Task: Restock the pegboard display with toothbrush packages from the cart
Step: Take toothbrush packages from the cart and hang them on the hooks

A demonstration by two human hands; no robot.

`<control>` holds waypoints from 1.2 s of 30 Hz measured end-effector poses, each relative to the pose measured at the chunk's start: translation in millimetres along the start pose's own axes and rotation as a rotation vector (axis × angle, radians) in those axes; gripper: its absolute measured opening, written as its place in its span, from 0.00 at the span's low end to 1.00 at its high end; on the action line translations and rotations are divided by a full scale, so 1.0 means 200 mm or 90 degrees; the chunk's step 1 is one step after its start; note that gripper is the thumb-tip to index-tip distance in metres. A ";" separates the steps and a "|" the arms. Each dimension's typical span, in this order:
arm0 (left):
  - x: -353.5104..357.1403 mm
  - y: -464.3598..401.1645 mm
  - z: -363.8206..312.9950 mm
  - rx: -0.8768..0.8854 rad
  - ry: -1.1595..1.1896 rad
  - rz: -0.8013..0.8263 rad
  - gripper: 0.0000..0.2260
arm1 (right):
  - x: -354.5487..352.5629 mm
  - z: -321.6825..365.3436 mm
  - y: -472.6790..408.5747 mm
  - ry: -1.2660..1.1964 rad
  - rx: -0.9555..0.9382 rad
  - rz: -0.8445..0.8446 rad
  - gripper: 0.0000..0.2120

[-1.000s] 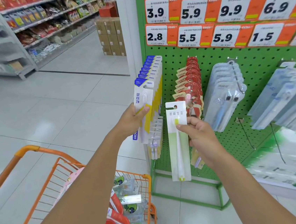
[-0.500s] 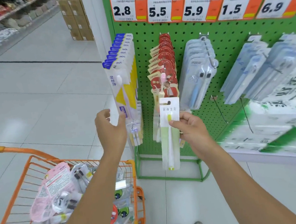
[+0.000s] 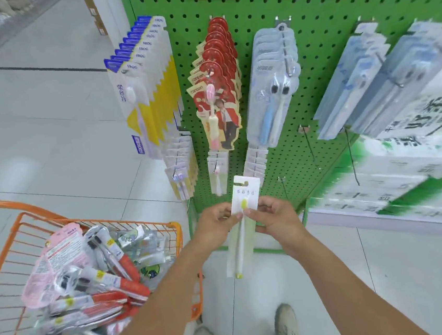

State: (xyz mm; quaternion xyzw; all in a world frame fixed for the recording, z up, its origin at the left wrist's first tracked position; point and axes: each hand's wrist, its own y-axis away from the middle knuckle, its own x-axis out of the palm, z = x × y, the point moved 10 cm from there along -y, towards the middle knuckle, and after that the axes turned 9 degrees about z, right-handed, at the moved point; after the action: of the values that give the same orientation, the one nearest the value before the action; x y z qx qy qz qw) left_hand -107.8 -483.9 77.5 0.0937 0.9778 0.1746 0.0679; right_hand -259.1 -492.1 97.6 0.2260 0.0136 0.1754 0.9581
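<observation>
Before the green pegboard (image 3: 320,56) in a shop aisle, the left hand (image 3: 215,224) and right hand (image 3: 277,217) both pinch one toothbrush pack (image 3: 243,219) low by the cart (image 3: 95,224), likely hanging next, which needs its slot lined with a bare hook (image 3: 309,144).

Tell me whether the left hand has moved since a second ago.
Yes. The left hand has dropped away from the yellow packs on the pegboard and now pinches the toothbrush package.

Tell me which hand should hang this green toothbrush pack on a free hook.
Right, probably. Both hands pinch the toothbrush pack, but the right hand is on the side of the bare hooks low on the pegboard, while the left hand is nearer the cart.
</observation>
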 end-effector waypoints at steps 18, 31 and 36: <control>-0.46 -0.14 0.28 -0.116 -0.014 -0.249 0.05 | 0.18 -0.03 -0.56 0.140 -0.009 -0.030 0.05; -0.46 -0.29 0.34 -0.157 0.018 -0.218 0.15 | 0.08 -0.02 -0.77 0.245 -0.015 -0.154 0.12; -0.47 -0.20 0.38 -0.154 0.021 -0.219 0.10 | 0.05 -0.05 -0.91 0.199 0.064 -0.236 0.08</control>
State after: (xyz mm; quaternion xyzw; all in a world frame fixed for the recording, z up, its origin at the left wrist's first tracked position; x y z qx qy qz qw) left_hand -10.3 -515.7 1.2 -0.0867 0.9523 0.2781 0.0912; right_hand -190.8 -635.7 9.6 0.2370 0.2119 0.0284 0.9477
